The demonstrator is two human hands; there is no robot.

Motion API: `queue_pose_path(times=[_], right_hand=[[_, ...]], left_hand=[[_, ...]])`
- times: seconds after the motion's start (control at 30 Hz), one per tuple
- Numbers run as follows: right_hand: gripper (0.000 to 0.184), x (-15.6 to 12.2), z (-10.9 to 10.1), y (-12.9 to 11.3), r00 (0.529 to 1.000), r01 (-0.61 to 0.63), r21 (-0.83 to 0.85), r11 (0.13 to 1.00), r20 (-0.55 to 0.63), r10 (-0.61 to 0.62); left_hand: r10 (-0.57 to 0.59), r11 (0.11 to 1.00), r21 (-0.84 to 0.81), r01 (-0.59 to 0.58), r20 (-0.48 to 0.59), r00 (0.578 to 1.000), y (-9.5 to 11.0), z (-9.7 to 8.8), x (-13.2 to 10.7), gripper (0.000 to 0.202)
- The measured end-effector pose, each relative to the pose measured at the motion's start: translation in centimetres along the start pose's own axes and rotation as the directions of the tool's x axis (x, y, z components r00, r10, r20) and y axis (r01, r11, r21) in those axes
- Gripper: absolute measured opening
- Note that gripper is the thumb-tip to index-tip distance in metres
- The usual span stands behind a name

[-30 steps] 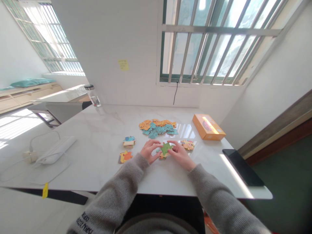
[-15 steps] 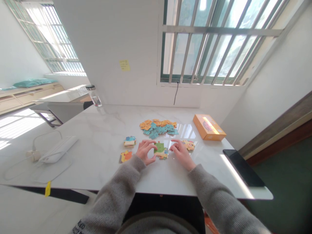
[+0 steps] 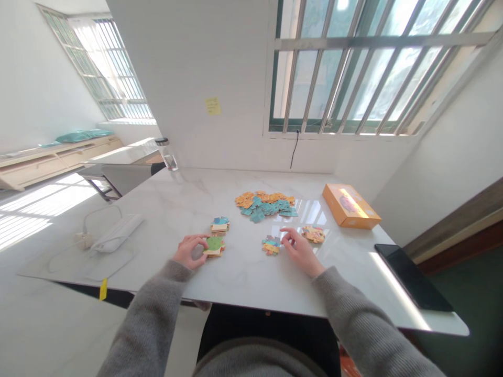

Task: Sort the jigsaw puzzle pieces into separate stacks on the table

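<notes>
My left hand (image 3: 190,251) is curved around the left edge of a green puzzle piece (image 3: 214,244), thumb and fingers on it, over a small stack at the left. Just behind is another small stack of puzzle pieces (image 3: 220,225), blue and cream on top. My right hand (image 3: 300,252) rests on the table with fingers bent and apart, holding nothing visible. Its fingertips are close beside a few multicoloured puzzle pieces (image 3: 271,245) in the middle. Beyond that hand lies a pile of pinkish-cream puzzle pieces (image 3: 313,234).
A heap of orange and teal puzzle pieces (image 3: 268,205) lies farther back. An orange box (image 3: 351,206) and a black tablet-like device (image 3: 411,277) are at the right. A white power strip (image 3: 120,234) with cables lies left. A bottle (image 3: 168,155) stands at the far left corner.
My left hand has moved left with the green puzzle piece, from the middle to the front left stack. My right hand stays beside the middle pieces. The view has shifted slightly.
</notes>
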State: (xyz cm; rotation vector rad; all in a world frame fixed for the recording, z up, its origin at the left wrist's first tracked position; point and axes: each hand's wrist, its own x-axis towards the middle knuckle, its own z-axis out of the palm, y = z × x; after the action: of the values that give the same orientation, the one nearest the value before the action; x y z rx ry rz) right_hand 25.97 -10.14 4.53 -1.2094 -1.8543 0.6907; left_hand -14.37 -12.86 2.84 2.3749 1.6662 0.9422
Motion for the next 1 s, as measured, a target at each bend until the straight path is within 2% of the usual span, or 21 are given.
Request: queue_pose_path(times=[0.13, 0.3, 0.47, 0.57, 0.67, 0.73, 0.83, 1.0], right_hand=[[0.028, 0.0, 0.1, 0.3, 1.0, 0.021, -0.047, 0.999, 0.013, -0.02], [0.025, -0.1, 0.5, 0.2, 0.985, 0.169, -0.212, 0.963, 0.051, -0.162], [0.052, -0.4, 0.8, -0.1, 0.986, 0.155, -0.36, 0.92, 0.118, -0.12], [0.058, -0.4, 0.6, -0.1, 0.984, 0.146, -0.367, 0.919, 0.146, -0.098], [0.06, -0.4, 0.5, 0.1, 0.979, 0.171, -0.34, 0.925, 0.162, -0.122], [0.062, -0.4, 0.5, 0.0, 0.975, 0.201, -0.325, 0.924, 0.162, -0.155], [0.064, -0.5, 0.5, 0.0, 0.969, 0.238, -0.318, 0.918, 0.143, -0.202], [0.069, -0.5, 0.4, 0.1, 0.96, 0.28, -0.302, 0.911, 0.106, -0.26]], left_hand=[[0.002, 1.0, -0.006, -0.002, 0.018, 1.0, 0.0, -0.1, -0.1, 0.011], [-0.039, 0.997, 0.07, 0.038, 0.012, 0.999, 1.4, -0.1, -0.4, 0.011], [-0.06, 0.991, 0.124, 0.056, 0.027, 0.998, 2.0, -0.2, -0.4, 0.012], [-0.02, 0.994, 0.11, 0.02, -0.004, 1.0, 2.2, -0.3, -0.2, 0.013], [0.062, 0.995, 0.08, -0.057, -0.062, 0.996, 3.4, 0.0, 0.1, 0.011], [0.136, 0.99, 0.037, -0.134, -0.061, 0.989, 4.8, 1.0, 0.5, 0.011], [0.268, 0.962, -0.047, -0.268, -0.01, 0.963, 7.4, 3.3, 2.0, 0.018], [0.38, 0.924, -0.091, -0.371, 0.128, 0.916, 10.9, 7.5, 6.4, 0.051]])
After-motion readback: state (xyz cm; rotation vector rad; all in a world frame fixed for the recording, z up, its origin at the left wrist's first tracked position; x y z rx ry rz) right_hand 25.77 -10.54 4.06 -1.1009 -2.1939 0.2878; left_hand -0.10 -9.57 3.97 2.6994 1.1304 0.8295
